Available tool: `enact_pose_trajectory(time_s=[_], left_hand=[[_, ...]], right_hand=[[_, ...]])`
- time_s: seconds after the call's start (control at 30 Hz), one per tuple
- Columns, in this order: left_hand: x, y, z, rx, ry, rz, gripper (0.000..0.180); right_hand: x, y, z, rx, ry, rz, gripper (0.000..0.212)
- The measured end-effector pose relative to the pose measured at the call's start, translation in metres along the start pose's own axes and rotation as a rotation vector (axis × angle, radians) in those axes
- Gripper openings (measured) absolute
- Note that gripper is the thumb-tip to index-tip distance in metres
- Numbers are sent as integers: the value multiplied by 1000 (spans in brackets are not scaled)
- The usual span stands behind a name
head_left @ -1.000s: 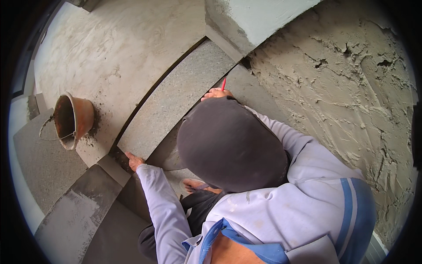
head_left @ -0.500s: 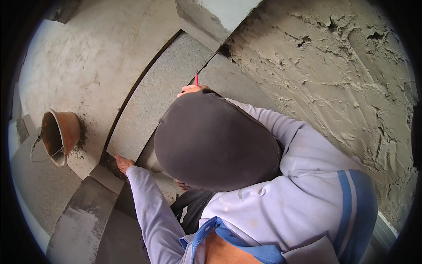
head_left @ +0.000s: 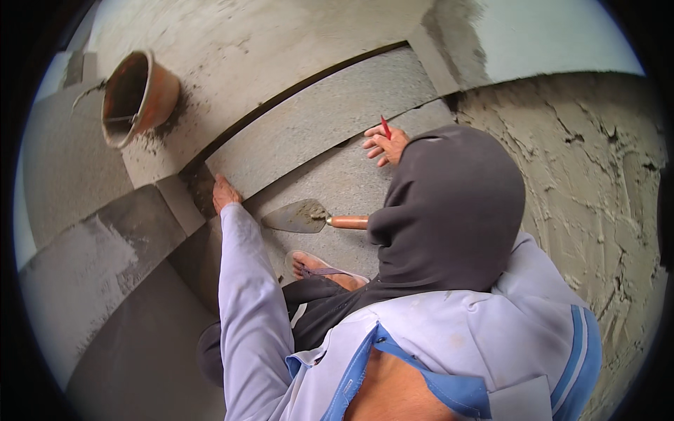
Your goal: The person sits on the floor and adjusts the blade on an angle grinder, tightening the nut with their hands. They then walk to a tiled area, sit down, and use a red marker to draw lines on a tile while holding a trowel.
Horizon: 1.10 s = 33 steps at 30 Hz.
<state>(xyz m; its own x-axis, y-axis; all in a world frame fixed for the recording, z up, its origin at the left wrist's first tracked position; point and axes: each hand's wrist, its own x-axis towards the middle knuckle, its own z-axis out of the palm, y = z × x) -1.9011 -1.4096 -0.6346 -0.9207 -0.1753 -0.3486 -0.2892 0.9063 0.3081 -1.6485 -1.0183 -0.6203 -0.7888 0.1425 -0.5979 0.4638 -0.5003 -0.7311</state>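
My left hand (head_left: 224, 193) presses with its fingers out flat at the left end of a long grey stone slab (head_left: 323, 116). A dark gap runs along the slab's far edge. Over the slab's near edge, toward its right end, my right hand (head_left: 387, 145) holds a slim red pencil (head_left: 385, 127) that sticks up past the thumb side. Its other fingers are spread. Between the hands and my foot, a trowel (head_left: 298, 216) with a wooden handle and mortar on its blade lies on another grey slab (head_left: 354, 179). My bent knee hides part of that slab.
An orange bucket (head_left: 161, 98) with a wire handle stands at the far left, crumbs of mortar beside it. Rough, wet-looking mortar (head_left: 590, 161) covers the right side. A pale block (head_left: 547, 38) lies beyond it. My sandalled foot (head_left: 326, 272) is close to the trowel.
The view has swung, bringing the trowel and my foot into sight. My right hand, partly hidden before, now shows with fingers spread, still holding the red pencil. My left hand stays at the slab's left end.
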Motion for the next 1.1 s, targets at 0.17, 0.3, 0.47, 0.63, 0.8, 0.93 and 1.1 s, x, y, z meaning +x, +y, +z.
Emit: enact_pose_trajectory(time_s=[0.17,0.3,0.47,0.63,0.8,0.93,1.1], left_hand=[[-10,1,-2,12,-1,-147,79],[-17,8,0,-65,85,-117,79],[-9,-8,22,-68,248,-119,80],[-4,-19,20,-113,108,-143,80],[7,-14,14,-96,163,-75,87],[23,-18,22,-161,199,-80,92],[19,-4,17,-231,146,-134,89]], right_hand=[[-15,-53,44,-502,1,72,37],[-35,-55,36,-607,-42,124,34],[-44,-47,20,-656,15,141,30],[-47,-46,30,-752,-28,95,30],[-52,-28,28,-863,-155,44,29],[-52,-42,32,-840,-52,22,28],[-48,-44,29,-881,-31,-35,28]])
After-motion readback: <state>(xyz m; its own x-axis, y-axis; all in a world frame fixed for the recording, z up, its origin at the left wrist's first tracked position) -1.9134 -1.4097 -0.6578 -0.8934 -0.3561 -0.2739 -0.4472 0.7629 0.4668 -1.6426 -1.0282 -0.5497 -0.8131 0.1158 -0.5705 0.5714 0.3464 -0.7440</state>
